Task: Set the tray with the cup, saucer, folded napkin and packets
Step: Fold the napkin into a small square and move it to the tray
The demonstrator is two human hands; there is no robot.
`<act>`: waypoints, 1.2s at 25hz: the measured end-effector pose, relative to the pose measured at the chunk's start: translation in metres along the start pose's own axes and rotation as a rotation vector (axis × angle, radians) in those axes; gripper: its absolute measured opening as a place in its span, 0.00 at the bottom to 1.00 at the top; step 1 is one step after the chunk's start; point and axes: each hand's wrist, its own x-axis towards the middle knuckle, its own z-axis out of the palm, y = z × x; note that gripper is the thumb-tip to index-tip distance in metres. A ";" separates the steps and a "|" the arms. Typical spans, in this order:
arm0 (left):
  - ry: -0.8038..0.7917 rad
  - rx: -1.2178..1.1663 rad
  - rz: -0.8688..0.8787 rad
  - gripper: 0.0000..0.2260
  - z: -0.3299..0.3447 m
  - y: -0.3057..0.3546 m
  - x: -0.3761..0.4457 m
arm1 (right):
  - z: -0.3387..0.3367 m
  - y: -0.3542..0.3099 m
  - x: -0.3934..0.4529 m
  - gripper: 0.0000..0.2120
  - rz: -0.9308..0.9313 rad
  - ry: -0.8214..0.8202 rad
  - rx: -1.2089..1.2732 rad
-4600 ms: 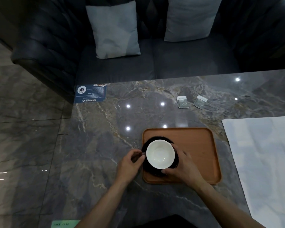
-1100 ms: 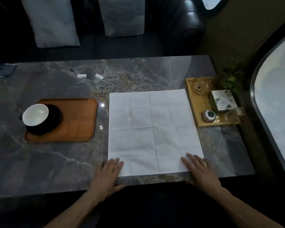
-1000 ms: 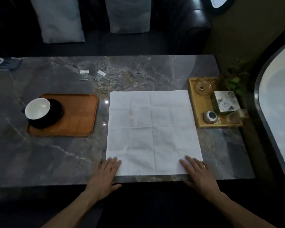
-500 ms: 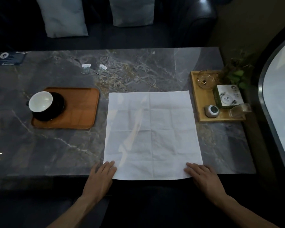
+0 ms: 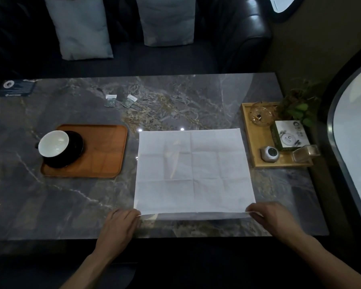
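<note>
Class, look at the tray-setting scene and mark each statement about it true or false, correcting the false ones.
1. The white cup sits on the black saucer on the brown tray. True.
2. The two packets lie on that tray. False: they lie on the marble table, beyond the tray.
3. The left hand and right hand each pinch a near corner of the white napkin. True.
4. The napkin is folded small. False: it lies spread open, only its near edge lifted.

Two bare, sleeveless forearms
</note>
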 end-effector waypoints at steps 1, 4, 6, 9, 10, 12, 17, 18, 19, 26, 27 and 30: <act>0.027 -0.014 0.011 0.10 -0.003 -0.002 0.006 | -0.009 0.001 0.005 0.04 0.007 0.012 0.014; 0.090 -0.019 0.059 0.14 -0.010 -0.007 0.026 | -0.029 0.002 0.020 0.04 0.029 0.011 0.040; 0.115 -0.016 0.060 0.14 -0.015 -0.011 0.041 | -0.038 0.002 0.030 0.04 0.052 0.022 0.066; 0.129 -0.007 0.062 0.15 -0.020 -0.017 0.064 | -0.051 0.004 0.047 0.05 0.071 0.049 0.091; 0.131 -0.010 0.061 0.14 -0.022 -0.018 0.073 | -0.056 0.005 0.054 0.05 0.076 0.056 0.093; 0.129 -0.016 0.052 0.11 -0.028 -0.021 0.091 | -0.066 0.007 0.069 0.05 0.078 0.074 0.113; 0.102 -0.047 0.001 0.10 -0.045 -0.021 0.141 | -0.086 0.011 0.109 0.05 0.083 0.120 0.124; 0.100 -0.053 -0.009 0.10 -0.047 -0.021 0.151 | -0.089 0.012 0.118 0.05 0.087 0.119 0.118; 0.098 -0.057 -0.019 0.11 -0.049 -0.021 0.160 | -0.092 0.014 0.126 0.05 0.089 0.115 0.113; 0.048 -0.115 -0.044 0.12 -0.050 -0.033 0.213 | -0.099 0.026 0.186 0.06 0.100 0.067 0.146; 0.048 -0.116 -0.062 0.11 -0.049 -0.035 0.218 | -0.100 0.028 0.193 0.06 0.099 0.066 0.148; 0.034 -0.152 -0.125 0.10 -0.044 -0.040 0.231 | -0.100 0.031 0.212 0.06 0.095 0.065 0.141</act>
